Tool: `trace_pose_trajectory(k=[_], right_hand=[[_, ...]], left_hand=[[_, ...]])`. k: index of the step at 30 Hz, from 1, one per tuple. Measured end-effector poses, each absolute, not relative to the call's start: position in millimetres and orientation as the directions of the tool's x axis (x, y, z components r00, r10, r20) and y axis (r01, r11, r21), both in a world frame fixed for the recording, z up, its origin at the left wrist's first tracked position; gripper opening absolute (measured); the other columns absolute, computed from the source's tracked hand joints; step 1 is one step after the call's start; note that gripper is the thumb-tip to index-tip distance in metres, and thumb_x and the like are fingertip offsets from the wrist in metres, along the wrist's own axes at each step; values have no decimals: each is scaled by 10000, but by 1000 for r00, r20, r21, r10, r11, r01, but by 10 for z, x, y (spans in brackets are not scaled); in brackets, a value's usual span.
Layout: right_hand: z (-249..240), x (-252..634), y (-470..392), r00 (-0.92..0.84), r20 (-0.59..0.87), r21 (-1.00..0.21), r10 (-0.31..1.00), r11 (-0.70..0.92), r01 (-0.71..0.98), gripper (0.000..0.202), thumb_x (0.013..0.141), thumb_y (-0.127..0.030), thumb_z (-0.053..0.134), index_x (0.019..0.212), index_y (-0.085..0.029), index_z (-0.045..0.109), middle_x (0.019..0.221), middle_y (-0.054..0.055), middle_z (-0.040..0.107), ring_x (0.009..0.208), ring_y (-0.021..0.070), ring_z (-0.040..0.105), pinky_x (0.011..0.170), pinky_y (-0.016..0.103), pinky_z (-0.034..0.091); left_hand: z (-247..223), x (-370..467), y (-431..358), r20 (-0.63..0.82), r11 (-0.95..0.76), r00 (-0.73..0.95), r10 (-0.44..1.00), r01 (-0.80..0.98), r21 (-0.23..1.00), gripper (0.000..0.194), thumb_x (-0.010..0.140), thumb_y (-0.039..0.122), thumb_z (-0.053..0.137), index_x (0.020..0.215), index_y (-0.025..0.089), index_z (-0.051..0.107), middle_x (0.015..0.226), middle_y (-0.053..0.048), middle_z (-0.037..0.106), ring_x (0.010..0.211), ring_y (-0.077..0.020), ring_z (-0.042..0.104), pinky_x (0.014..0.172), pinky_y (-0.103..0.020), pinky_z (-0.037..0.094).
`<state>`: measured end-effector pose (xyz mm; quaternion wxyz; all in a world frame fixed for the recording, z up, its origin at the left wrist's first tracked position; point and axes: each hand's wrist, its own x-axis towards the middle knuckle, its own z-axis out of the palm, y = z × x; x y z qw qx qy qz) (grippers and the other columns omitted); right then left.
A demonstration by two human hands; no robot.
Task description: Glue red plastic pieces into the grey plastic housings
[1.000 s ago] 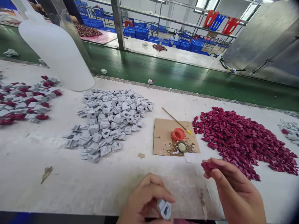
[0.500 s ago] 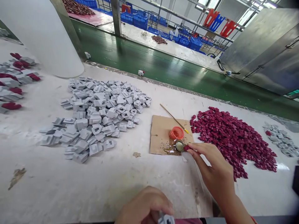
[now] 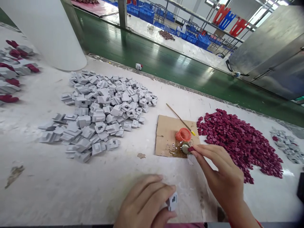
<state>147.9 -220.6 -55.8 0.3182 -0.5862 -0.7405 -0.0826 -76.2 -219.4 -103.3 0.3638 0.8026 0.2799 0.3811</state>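
Note:
Between the thumb and fingers of my left hand [image 3: 148,202] is a grey plastic part [image 3: 172,201] with a small dark opening facing right. My right hand [image 3: 220,167] pinches a small dark-red piece [image 3: 190,148] at the rim of a metal bottle cap [image 3: 185,148]. The cap lies on a cardboard sheet [image 3: 162,126] wet with spilled liquid. Just behind the cap stands a small orange-red cup [image 3: 184,135]. A thin stick with a yellow tip [image 3: 180,119] rests across the cardboard's far edge. Right of the cardboard spreads a heap of dark-red pieces [image 3: 237,142].
A large pile of grey parts [image 3: 102,110] covers the table's left middle. Grey parts with red pieces [image 3: 16,69] lie far left, beside a white column [image 3: 54,38]. Behind runs a green conveyor belt [image 3: 161,63] carrying one grey-and-red part [image 3: 138,66]. More grey parts [image 3: 286,144] sit far right.
My left hand has risen further into view with the grey part. My right hand keeps its pinch on the red piece at the cap. The part on the belt has shifted left.

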Motion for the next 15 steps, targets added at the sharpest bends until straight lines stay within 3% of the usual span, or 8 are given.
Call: trace_pose_trajectory(k=[2,6,11,15], right_hand=[[-558,1395,-2313,-3,554,-404,832,273,873,223,827,-32,646,997,-176,636,925,43,672,877,156,617,800,305,503],[-636,1151,-2585,107,443,-689,890,261,675,250,823,-15,596,1000,-188,632,857,31,669,821,158,621,681,284,529],[-771,937,-2733,154,454,-733,878,269,625,267,770,32,600,935,-172,648,810,38,664,772,163,628,635,279,536],[-777,907,-2694,89,456,-716,886,305,628,262,768,38,596,938,-152,656,819,52,668,778,161,630,620,266,550]], left_hand=[[-1080,-757,-2162,475,-680,542,693,274,680,299,823,199,706,1107,203,616,999,15,743,1079,-186,630,997,-245,448],[-1111,-708,-2208,446,-627,466,764,375,683,240,788,165,716,1009,225,644,950,55,749,1038,-174,646,937,-261,453],[-1075,-684,-2254,413,-579,437,799,374,724,237,779,122,707,983,219,636,931,44,742,1045,-171,637,935,-275,450],[-1065,-691,-2246,417,-585,440,795,375,719,231,785,108,692,987,205,637,926,31,738,1043,-170,632,933,-275,447]])
